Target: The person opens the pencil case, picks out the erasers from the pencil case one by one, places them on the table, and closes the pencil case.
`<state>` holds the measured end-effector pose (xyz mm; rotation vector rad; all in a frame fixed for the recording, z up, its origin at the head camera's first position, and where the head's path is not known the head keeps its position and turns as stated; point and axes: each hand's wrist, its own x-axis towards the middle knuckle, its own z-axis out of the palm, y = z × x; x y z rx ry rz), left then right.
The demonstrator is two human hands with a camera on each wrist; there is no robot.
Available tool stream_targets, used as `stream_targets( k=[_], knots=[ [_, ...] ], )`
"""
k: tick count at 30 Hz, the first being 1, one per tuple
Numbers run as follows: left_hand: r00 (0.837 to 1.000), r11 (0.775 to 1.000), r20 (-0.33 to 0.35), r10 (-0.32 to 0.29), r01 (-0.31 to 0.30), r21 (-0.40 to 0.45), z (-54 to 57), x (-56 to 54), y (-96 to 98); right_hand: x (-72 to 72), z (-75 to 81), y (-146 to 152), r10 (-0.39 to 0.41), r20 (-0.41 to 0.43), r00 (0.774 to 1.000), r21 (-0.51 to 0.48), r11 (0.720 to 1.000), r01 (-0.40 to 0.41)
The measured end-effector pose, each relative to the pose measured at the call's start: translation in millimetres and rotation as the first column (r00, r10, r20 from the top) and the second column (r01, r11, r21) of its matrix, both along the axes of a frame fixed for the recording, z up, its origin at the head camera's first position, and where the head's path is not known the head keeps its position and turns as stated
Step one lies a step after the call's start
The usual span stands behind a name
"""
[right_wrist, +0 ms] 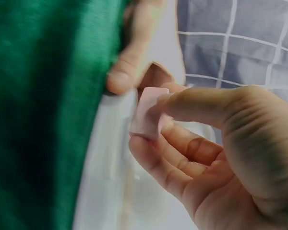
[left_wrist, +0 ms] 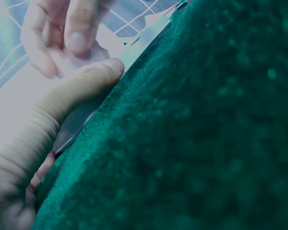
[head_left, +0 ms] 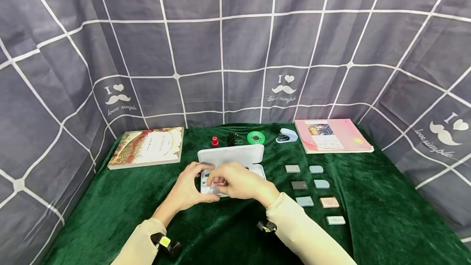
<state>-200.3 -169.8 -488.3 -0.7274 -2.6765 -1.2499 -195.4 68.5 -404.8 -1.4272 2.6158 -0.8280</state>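
Observation:
A white plastic pencil case (head_left: 254, 156) lies on the green cloth with its hinged lid raised at the back. My left hand (head_left: 184, 187) grips its left end, the thumb along the front edge and the fingers behind. Over the case's tray, my right hand (head_left: 239, 181) pinches a small pink eraser (right_wrist: 149, 112) between thumb and fingers. In the head view that hand covers most of the tray and nearly all of the eraser. Both hands also appear close together in the left wrist view, near the case's front wall.
Several erasers, among them a peach one (head_left: 329, 202) and a dark one (head_left: 299, 185), lie to the right. Behind the case are a red-capped item (head_left: 215, 141), a black binder clip (head_left: 231, 139), green tape (head_left: 256, 138) and a pale-blue stapler (head_left: 288, 135). Books (head_left: 147, 146) flank them.

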Motion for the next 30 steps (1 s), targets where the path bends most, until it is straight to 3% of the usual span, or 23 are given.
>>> stream_targets(
  k=[6, 9, 15, 19, 25, 30],
  knots=[
    [1.0, 1.0, -0.017, -0.023, 0.023, 0.009, -0.9, -0.4, 2.8, 2.4, 30.7, 27, -0.056, -0.025, 0.998, -0.089, 0.995, 0.054],
    [1.0, 1.0, -0.014, -0.02, 0.02, 0.012, -2.0, -0.4, 2.9, 6.5, 43.9, 47, -0.084, -0.077, 0.993, -0.135, 0.988, 0.073],
    [1.0, 1.0, 0.004, 0.001, -0.001, 0.007, -1.3, 0.2, -0.8, 20.0, 55.1, 93, -0.198, -0.14, 0.97, -0.194, 0.966, 0.169],
    [1.0, 1.0, 0.011, 0.006, -0.006, 0.003, 0.6, 0.7, -2.2, 32.4, 54.3, 129, -0.279, -0.144, 0.949, -0.186, 0.95, 0.251],
    [1.0, 1.0, 0.005, 0.008, -0.008, 0.003, 0.3, 1.2, -1.3, 56.5, 44.0, 175, -0.317, -0.205, 0.926, -0.184, 0.942, 0.282],
    [1.0, 1.0, 0.004, -0.004, 0.004, 0.009, 0.3, 1.3, -0.5, 80.2, 30.3, 198, -0.347, -0.152, 0.925, -0.206, 0.927, 0.313]
  ],
)
